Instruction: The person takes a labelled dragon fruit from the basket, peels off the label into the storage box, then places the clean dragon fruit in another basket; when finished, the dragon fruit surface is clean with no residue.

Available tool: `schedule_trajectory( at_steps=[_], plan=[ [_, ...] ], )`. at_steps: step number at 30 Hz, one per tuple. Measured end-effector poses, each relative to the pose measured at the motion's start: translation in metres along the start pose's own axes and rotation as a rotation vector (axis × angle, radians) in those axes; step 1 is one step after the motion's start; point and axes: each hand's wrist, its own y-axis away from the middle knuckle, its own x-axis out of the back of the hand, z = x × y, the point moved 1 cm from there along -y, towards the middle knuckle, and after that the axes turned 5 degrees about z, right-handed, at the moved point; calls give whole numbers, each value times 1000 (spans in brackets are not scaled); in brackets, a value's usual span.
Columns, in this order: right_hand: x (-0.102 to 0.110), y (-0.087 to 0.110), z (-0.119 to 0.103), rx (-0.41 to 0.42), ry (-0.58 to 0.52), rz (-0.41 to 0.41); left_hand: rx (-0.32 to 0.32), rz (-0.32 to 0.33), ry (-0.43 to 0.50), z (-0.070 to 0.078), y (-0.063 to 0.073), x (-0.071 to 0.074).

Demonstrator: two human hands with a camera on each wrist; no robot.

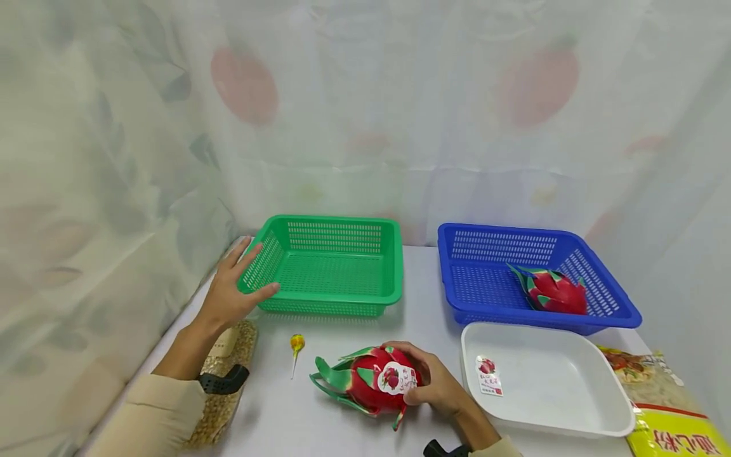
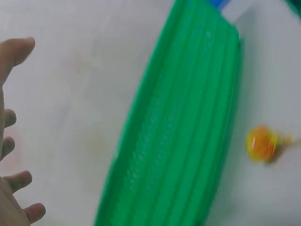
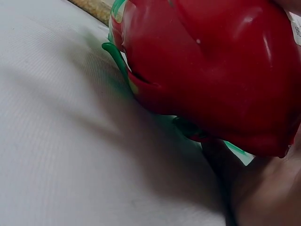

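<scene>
My right hand (image 1: 436, 384) grips the right end of a red dragon fruit (image 1: 368, 383) with green leafy tips and a round white label. In the right wrist view the dragon fruit (image 3: 211, 70) fills the upper right, just over the white surface, and my fingers lie partly behind it. My left hand (image 1: 231, 292) is held with spread fingers over the left side of a green basket (image 1: 325, 298). In the left wrist view the hand (image 2: 14, 197) holds nothing and a gap shows between its fingertips and the basket (image 2: 174, 122).
A yellow lollipop (image 1: 297, 343) lies before the green basket. A pack of beige grains (image 1: 228, 381) is under my left forearm. Another dragon fruit (image 1: 556, 293) lies in a blue basket (image 1: 474, 311). A white tray (image 1: 554, 374) and a yellow-labelled food pack (image 1: 665, 406) sit at right.
</scene>
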Motion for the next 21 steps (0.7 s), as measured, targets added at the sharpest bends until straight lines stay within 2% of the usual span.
schedule_trajectory(
  at_steps=[5,10,15,21],
  plan=[
    [1,1,1,23,31,-9,-150,-5,96,35,10,-7],
    [2,1,2,14,32,-20,-254,-12,150,59,19,-12],
    [2,1,1,-19,39,-11,-319,-42,174,81,32,-18],
    [1,1,1,16,24,-6,-374,-128,221,100,51,-36]
  ],
)
